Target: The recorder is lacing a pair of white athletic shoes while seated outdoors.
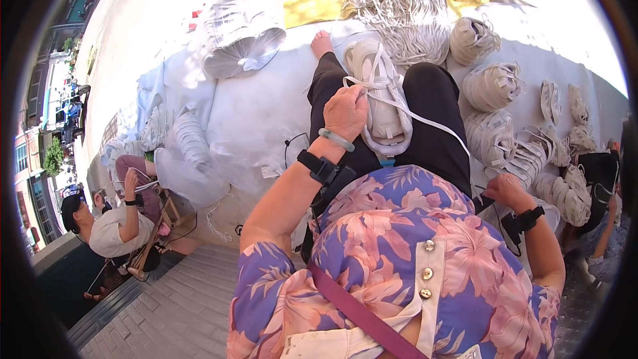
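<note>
A white sneaker (382, 123) lies between my thighs, its toe pointing back toward me and its lacing partly threaded. My left hand (345, 113) is closed at the sneaker's left edge, pinching a white shoelace (435, 123) near the eyelets, where a loop stands up. From the sneaker, the lace runs across my right thigh and down toward my right hand (510, 191). That hand is out beside my right hip, its fingers closed around the lace; the lace's end is hidden.
A large heap of white laces (402, 10) lies ahead on yellow sacking (312, 3). Bundled shoes (493, 86) stand in rows to my right. A plastic-wrapped bundle (242, 36) sits ahead left. One person (119, 229) sits at far left, another (605, 239) at far right.
</note>
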{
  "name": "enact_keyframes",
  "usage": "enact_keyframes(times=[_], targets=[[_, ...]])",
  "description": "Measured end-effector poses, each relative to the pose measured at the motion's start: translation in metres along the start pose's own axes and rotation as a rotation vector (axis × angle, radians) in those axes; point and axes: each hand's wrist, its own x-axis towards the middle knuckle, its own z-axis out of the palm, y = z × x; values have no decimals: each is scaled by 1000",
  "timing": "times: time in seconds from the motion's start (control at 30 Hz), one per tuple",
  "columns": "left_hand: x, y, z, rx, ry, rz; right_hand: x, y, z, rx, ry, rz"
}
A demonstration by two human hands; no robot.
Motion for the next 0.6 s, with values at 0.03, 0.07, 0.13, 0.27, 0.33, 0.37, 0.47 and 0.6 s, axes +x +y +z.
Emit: enact_keyframes(times=[0.03, 0.07, 0.13, 0.27, 0.33, 0.37, 0.47, 0.6], targets=[[4, 1, -2, 10, 57, 33, 20, -22, -18, 13, 188, -81], [7, 1, -4, 22, 116, 63, 41, -43, -36, 24, 375, -164], [14, -4, -6, 21, 141, 112, 80, -90, -74, 165, 608, -279], [27, -11, -2, -44, 137, 144, 166, -147, -105, -7, 799, -617], [31, -15, -2, -62, 97, 128, 200, -171, -109, -125, 777, -718], [34, -16, -1, -64, 87, 132, 213, -178, -109, -209, 760, -761], [37, -16, 0, -77, 55, 80, 230, -188, -112, -360, 756, -821], [35, -18, 2, -67, 49, 24, 229, -190, -128, -478, 571, -839]])
